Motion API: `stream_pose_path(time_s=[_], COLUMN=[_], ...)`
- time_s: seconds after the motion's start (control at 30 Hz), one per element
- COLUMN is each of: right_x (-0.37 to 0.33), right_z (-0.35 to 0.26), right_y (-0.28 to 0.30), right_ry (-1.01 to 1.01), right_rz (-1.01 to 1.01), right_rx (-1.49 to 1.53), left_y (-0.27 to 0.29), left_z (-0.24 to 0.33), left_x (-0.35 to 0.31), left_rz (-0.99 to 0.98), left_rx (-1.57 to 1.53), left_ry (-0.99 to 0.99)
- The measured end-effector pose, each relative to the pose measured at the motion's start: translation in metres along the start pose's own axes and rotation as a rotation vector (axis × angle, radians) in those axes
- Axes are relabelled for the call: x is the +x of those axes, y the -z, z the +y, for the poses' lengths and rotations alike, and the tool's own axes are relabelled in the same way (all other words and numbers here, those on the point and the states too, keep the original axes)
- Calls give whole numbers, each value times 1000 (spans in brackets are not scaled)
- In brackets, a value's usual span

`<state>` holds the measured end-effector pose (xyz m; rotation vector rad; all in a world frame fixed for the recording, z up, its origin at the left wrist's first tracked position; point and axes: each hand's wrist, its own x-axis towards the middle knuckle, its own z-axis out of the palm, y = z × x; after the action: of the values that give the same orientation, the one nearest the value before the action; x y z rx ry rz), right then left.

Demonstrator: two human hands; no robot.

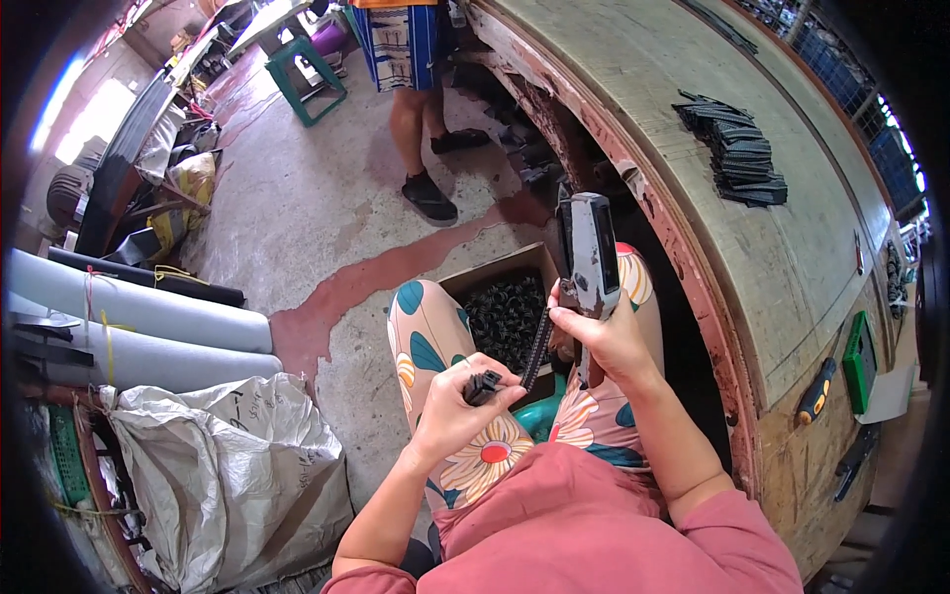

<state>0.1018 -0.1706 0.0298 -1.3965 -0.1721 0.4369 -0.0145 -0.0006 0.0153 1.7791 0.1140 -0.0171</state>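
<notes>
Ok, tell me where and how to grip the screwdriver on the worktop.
Take the screwdriver by its thick handle, probably from above and your near side: it lies flat, handle toward you and thin shaft away, with the green case close on its right. The right hand seems nearest, but holds the grey tool.

This place is looking like a workshop: a metal tool [594,259] is being gripped, and a screwdriver [817,390] is lying on a long wooden workbench [633,89].
</notes>
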Motion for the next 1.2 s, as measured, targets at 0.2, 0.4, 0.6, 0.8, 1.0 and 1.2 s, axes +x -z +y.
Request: stream_pose_path(time_s=[0.2,0.4,0.6,0.8,1.0,1.2], right_x=[6,-2,-18,-21,-22,-21], right_z=[14,19,12,15,8,9], right_y=[1,-2,-4,-9,-12,-12], right_ry=[9,-111,179,595,642,648], right_rz=[-14,-155,-221,-314,-294,-365], right_rx=[-77,-20,-132,-309,-378,-432], left_y=[-2,2,11,23,24,18], left_z=[24,31,36,36,32,32], left_x=[7,3,9,19,21,23], left_rz=[-13,-173,341,265,166,177], left_rx=[245,258,-372,-743,-760,-814], left_ry=[-412,-436,296,478,512,552])
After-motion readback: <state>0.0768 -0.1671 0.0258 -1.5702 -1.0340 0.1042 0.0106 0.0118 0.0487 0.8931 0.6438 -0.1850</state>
